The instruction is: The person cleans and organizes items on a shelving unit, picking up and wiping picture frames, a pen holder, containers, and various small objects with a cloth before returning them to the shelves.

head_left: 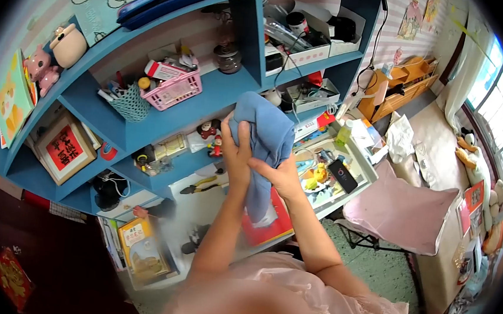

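Note:
A folded blue cloth (264, 122) is held up in front of the shelves, with a loose end hanging down below my hands. My left hand (238, 156) grips its left side, fingers curled around behind it. On the lower right, my right hand (281, 175) is closed on the same cloth, thumb pointing toward the left hand. Part of the fingers is hidden behind the folds. Beneath the hands lie a red book or folder (271, 224) and a pair of pliers (201, 185) with yellow-and-black handles on the desk surface.
A blue shelf unit (209, 94) spans the front, holding a pink basket (177, 88) and a teal pen holder (127, 103). An open drawer (355, 189) with small items and a black phone (343, 176) is at right. Beyond it stands a pink folding chair (404, 210).

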